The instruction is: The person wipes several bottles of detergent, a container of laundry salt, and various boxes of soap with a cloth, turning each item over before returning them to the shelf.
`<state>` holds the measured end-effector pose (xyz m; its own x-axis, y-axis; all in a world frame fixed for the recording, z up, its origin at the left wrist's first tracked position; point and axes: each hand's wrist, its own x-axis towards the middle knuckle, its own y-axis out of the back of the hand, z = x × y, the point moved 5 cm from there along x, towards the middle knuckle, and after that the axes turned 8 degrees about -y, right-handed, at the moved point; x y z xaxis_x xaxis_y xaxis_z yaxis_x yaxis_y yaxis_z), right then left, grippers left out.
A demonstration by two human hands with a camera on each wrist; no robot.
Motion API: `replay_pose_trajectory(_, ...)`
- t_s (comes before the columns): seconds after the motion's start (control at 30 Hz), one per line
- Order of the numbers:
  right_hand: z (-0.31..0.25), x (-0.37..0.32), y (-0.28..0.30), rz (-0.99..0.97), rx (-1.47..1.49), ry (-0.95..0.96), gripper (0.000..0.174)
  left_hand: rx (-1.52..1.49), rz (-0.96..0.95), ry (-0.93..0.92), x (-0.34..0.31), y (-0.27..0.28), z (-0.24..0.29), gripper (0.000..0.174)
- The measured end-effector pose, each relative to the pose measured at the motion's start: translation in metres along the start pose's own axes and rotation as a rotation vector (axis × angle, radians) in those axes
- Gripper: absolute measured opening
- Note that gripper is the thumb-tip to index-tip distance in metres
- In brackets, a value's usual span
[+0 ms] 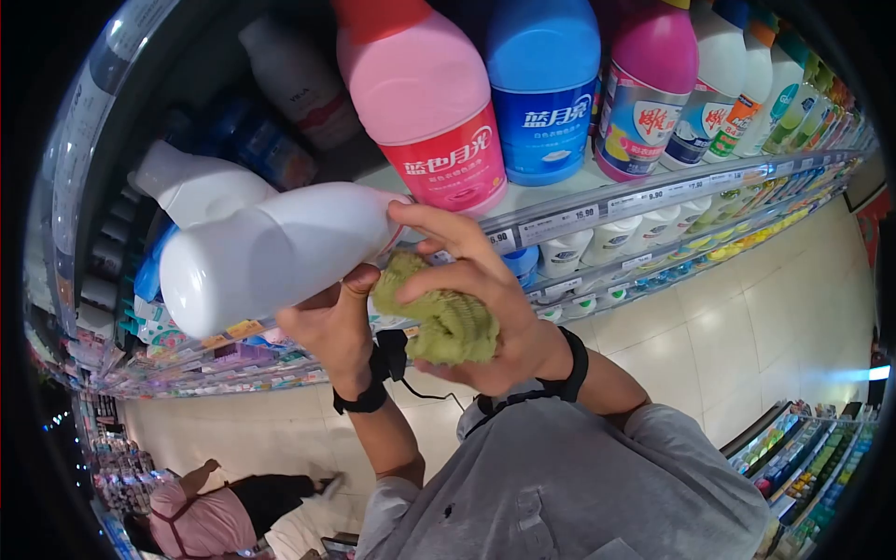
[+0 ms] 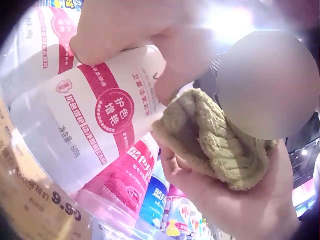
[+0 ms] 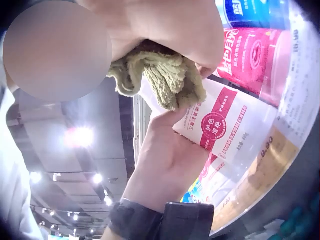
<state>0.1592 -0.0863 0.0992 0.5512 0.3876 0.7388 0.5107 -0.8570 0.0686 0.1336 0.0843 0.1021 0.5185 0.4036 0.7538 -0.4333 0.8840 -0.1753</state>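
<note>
A white bottle point(image 1: 280, 247) with a pink-banded label lies tilted at the shelf's front in the head view. My left hand point(image 1: 333, 329) holds it, thumb on the near side and fingers partly hidden beneath. In the left wrist view the label point(image 2: 112, 110) faces out. My right hand point(image 1: 495, 308) grips a bunched, ribbed green cloth point(image 1: 453, 322), its folds bulging between thumb and fingers. The index finger of that hand reaches to the bottle's right end. The right wrist view shows the cloth point(image 3: 167, 77) close over the bottle point(image 3: 235, 122).
Another white bottle point(image 1: 201, 187) stands behind the held one. Pink point(image 1: 429, 112) and blue point(image 1: 544, 93) detergent bottles line the shelf to the right, above a price-tag rail point(image 1: 597, 210). A person in pink point(image 1: 210, 518) is in the aisle at lower left.
</note>
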Motion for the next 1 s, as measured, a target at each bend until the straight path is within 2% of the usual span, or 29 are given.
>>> replay_pose_trajectory(0.03, 0.004, -0.007, 0.002, 0.000, 0.063, -0.015, 0.061, -0.008, -0.027, -0.019, -0.002, -0.002, 0.003, 0.059)
replay_pose_trajectory(0.13, 0.018, -0.031, 0.015, 0.051, 0.372, -0.153, 0.063, 0.179, 0.154, -0.125, -0.018, 0.004, 0.013, 0.050)
replay_pose_trajectory(0.27, 0.020, -0.049, 0.037, 0.127, 0.526, -0.235, 0.089, -0.031, 0.294, -0.414, -0.042, 0.026, 0.031, 0.064)
replay_pose_trajectory(0.3, 0.018, -0.052, 0.043, 0.175, 0.478, -0.261, 0.101, 0.015, 0.290, -0.395, -0.048, 0.029, 0.039, 0.064)
replay_pose_trajectory(0.37, 0.011, -0.050, 0.043, 0.191, 0.519, -0.233, 0.105, 0.109, 0.283, -0.354, -0.063, 0.036, 0.064, 0.064)
replay_pose_trajectory(0.4, 0.005, -0.046, 0.044, 0.197, 0.538, -0.217, 0.107, 0.197, 0.286, -0.263, -0.071, 0.033, 0.070, 0.068)
replay_pose_trajectory(0.47, -0.022, -0.035, 0.036, -0.035, 0.255, -0.144, 0.103, 0.362, 0.288, -0.092, -0.090, 0.026, 0.078, 0.078)
replay_pose_trajectory(0.53, -0.040, -0.038, 0.014, -0.221, -0.153, -0.072, 0.099, 0.373, 0.113, 0.046, -0.105, 0.029, 0.068, 0.081)
replay_pose_trajectory(0.57, -0.044, -0.041, -0.004, -0.246, -0.209, -0.095, 0.087, 0.383, 0.023, 0.112, -0.112, 0.030, 0.063, 0.083)
replay_pose_trajectory(0.6, -0.042, -0.044, -0.011, -0.237, -0.248, -0.117, 0.085, 0.292, 0.174, 0.314, -0.120, 0.017, 0.061, 0.082)
replay_pose_trajectory(0.7, -0.029, -0.057, -0.026, -0.212, -0.305, -0.234, 0.076, 0.033, -0.025, 0.380, -0.120, 0.030, 0.052, 0.082)
replay_pose_trajectory(0.77, -0.011, -0.079, -0.036, -0.164, -0.287, -0.291, 0.079, 0.030, -0.109, 0.273, -0.106, 0.050, 0.052, 0.084)
replay_pose_trajectory(0.9, -0.005, -0.093, -0.069, -0.105, -0.348, -0.376, 0.085, 0.044, -0.383, 0.232, -0.086, 0.091, 0.042, 0.086)
replay_pose_trajectory(1.0, -0.012, -0.093, -0.092, -0.064, -0.408, -0.421, 0.085, -0.114, -0.458, 0.335, -0.080, 0.101, 0.034, 0.086)
